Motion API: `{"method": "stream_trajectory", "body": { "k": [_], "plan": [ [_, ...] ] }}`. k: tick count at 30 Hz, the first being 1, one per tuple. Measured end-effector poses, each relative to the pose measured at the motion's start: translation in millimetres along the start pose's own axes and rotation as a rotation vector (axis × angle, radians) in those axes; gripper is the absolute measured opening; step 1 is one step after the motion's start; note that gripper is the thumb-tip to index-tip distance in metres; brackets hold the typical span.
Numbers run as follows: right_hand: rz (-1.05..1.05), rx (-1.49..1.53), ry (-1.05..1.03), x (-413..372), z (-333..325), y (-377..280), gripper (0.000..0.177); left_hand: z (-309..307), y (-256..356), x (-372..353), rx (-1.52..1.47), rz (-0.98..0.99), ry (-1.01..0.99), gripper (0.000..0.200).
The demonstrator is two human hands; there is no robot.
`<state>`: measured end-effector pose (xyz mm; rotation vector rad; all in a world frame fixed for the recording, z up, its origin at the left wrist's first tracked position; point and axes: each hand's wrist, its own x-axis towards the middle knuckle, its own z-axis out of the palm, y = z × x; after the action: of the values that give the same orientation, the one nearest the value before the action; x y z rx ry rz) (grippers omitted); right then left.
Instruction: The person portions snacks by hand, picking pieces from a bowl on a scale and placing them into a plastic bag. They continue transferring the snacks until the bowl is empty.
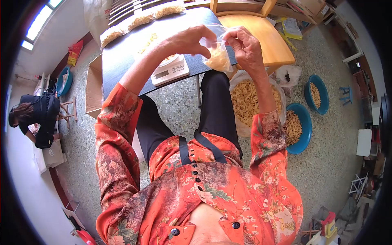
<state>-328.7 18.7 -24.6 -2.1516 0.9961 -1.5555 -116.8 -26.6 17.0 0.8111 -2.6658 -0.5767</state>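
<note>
Both arms raised forward over the lap, elbows bent, forearms converging toward upper centre of frame. Left hand: palm down, wrist slightly flexed, fingers curled, pinching the left side of the mouth of a small clear bag. Right hand: back of hand toward camera, thumb and fingertips closed on the right side of the same bag mouth. Both hands gripping the bag; neither open. The bag hangs between the hands, above the near edge of the desk and clear of it, its lower part filled with pale yellow snack pieces. Directly left of and below the bag, a white digital scale sits on the desk near its front edge; display not readable. Row of filled packets along the far edge of the desk, upper left of centre. Right of centre, on the floor beside the person's right knee, a large open sack of snacks; further right, two blue basins with similar contents. Wooden chair behind the right hand. Another person crouches at the left edge, well apart.
</note>
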Motion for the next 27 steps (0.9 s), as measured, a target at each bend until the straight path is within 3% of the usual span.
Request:
{"method": "stream_trajectory", "body": {
  "k": [1, 3, 5, 6, 9, 11, 13, 15, 16, 21, 23, 24, 25, 27],
  "plan": [
    [0.001, 0.001, -0.001, 0.0, -1.1, -2.6, 0.005, -4.3, 12.7, 0.5, -0.119, -0.257, -0.215, 0.037],
    [0.066, 0.070, 0.052, -1.5, -3.8, -6.0, 0.005, 9.0, 11.8, 1.2, -0.178, -0.236, -0.203, 0.044],
    [0.105, 0.190, 0.078, -5.4, -1.1, -3.0, 0.004, 32.9, -2.5, 5.1, -0.055, -0.010, -0.044, 0.045],
    [0.135, 0.313, 0.106, -7.3, -0.4, -0.4, 0.004, 41.1, -3.2, 6.6, -0.056, -0.006, -0.050, 0.045],
    [0.150, 0.283, 0.139, -13.2, -2.0, 3.8, 0.005, 55.7, 6.7, 9.8, -0.199, -0.084, -0.049, 0.048],
    [0.160, 0.355, 0.166, -16.9, -1.8, 1.5, 0.005, 61.0, 13.6, 10.3, -0.097, -0.208, -0.054, 0.050],
    [0.165, 0.431, 0.191, -19.7, 1.6, -6.6, 0.006, 71.5, 14.3, 14.9, -0.097, -0.213, -0.137, 0.050],
    [0.112, 0.415, 0.113, -22.1, 11.0, -18.3, 0.008, 74.4, 31.9, 14.2, 0.119, -0.212, -0.098, 0.052],
    [0.055, 0.365, 0.117, -25.0, 14.3, -16.8, 0.009, 64.6, 44.8, 14.8, 0.216, -0.295, -0.189, 0.050],
    [0.132, 0.561, 0.176, -32.2, 2.9, -17.8, 0.013, 48.4, 16.8, 7.1, 0.249, -0.160, -0.246, 0.042],
    [0.255, 0.325, 0.251, -34.7, -8.7, -17.1, 0.044, 38.6, 11.2, 2.2, 0.233, -0.098, -0.079, 0.045],
    [0.342, 0.244, 0.178, -39.1, -15.6, -3.9, 0.078, 30.2, 16.5, 1.1, 0.225, -0.139, -0.093, 0.045],
    [0.342, 0.245, 0.171, -45.2, -17.1, 8.1, 0.078, 27.1, 17.4, 0.4, 0.223, -0.144, -0.090, 0.045],
    [0.403, 0.028, -0.195, -44.4, -16.5, 12.4, 0.088, 16.3, 23.6, 1.1, 0.271, -0.001, -0.097, 0.047]
  ]
}}
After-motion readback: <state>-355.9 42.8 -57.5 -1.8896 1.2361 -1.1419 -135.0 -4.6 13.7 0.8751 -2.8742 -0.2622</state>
